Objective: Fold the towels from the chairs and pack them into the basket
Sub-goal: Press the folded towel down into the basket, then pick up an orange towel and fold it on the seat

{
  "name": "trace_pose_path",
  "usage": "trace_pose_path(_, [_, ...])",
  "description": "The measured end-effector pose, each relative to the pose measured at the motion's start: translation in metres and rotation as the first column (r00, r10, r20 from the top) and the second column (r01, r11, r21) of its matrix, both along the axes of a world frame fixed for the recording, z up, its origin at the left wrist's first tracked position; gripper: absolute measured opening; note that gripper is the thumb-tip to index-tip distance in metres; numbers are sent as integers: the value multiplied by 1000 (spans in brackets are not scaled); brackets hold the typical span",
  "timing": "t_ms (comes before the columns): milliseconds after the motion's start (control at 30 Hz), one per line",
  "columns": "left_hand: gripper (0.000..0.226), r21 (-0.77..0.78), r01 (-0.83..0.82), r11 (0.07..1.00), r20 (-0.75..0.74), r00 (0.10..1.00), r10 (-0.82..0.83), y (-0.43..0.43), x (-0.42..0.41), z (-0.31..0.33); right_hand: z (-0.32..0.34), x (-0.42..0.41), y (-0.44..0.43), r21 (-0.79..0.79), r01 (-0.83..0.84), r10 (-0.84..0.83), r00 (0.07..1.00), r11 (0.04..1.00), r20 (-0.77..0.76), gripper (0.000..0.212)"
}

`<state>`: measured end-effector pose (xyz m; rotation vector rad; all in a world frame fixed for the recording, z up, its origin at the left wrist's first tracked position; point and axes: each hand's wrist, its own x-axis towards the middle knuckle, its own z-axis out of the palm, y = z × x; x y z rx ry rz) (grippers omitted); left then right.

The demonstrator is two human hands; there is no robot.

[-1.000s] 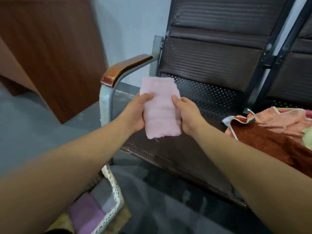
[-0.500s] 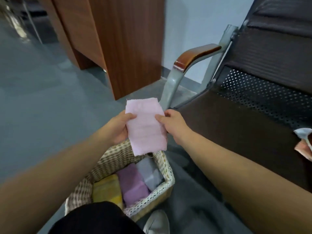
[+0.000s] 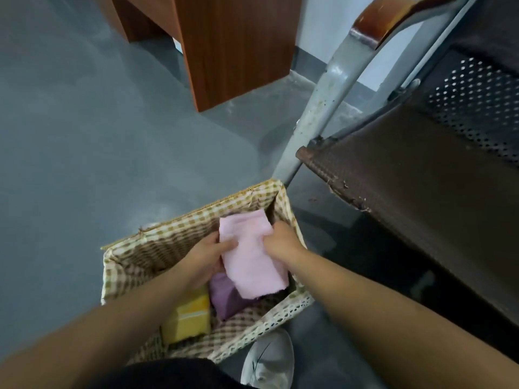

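A folded pink towel (image 3: 251,256) is held inside the mouth of the checked-lined wicker basket (image 3: 174,228) on the floor. My left hand (image 3: 205,258) grips its left edge and my right hand (image 3: 280,244) grips its right edge. Below the pink towel lie a folded purple towel (image 3: 224,297) and a folded yellow towel (image 3: 188,317) on the basket's bottom. The pink towel hovers over the basket's right half; whether it touches the purple towel I cannot tell.
A dark perforated chair seat (image 3: 415,175) with a grey metal leg (image 3: 317,108) and wooden armrest (image 3: 393,15) stands right of the basket. A wooden cabinet (image 3: 233,46) stands behind on the grey floor (image 3: 84,122). A grey shoe (image 3: 268,360) sits by the basket's near corner.
Both hands have carried the pink towel from above the chair seat down and left into the basket. The view has tilted down toward the floor.
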<state>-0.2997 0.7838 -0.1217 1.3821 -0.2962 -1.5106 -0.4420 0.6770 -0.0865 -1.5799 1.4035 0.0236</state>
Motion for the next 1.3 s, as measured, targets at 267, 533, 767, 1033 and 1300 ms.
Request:
trace_pose_path(267, [24, 258, -24, 966, 99, 995, -1, 0, 18, -62, -47, 20, 0, 111, 42, -25, 989, 993, -148, 41])
trace_pose_path(533, [72, 310, -131, 942, 419, 908, -11, 28, 30, -116, -86, 48, 15, 210, -178, 221, 954, 961, -201, 57])
trace_pose_path(767, [54, 556, -144, 818, 514, 834, -202, 24, 29, -115, -90, 41, 19, 156, -256, 289, 925, 954, -247, 49])
trace_pose_path(1033, [34, 544, 166, 823, 631, 566, -531, 20, 46, -10, -2, 19, 15, -57, -296, 291, 953, 953, -78, 38])
trace_pose_path(1300, [28, 381, 260, 887, 912, 55, -408, -33, 10, 207, 172, -45, -4, -499, -360, 357, 928, 788, -106, 47])
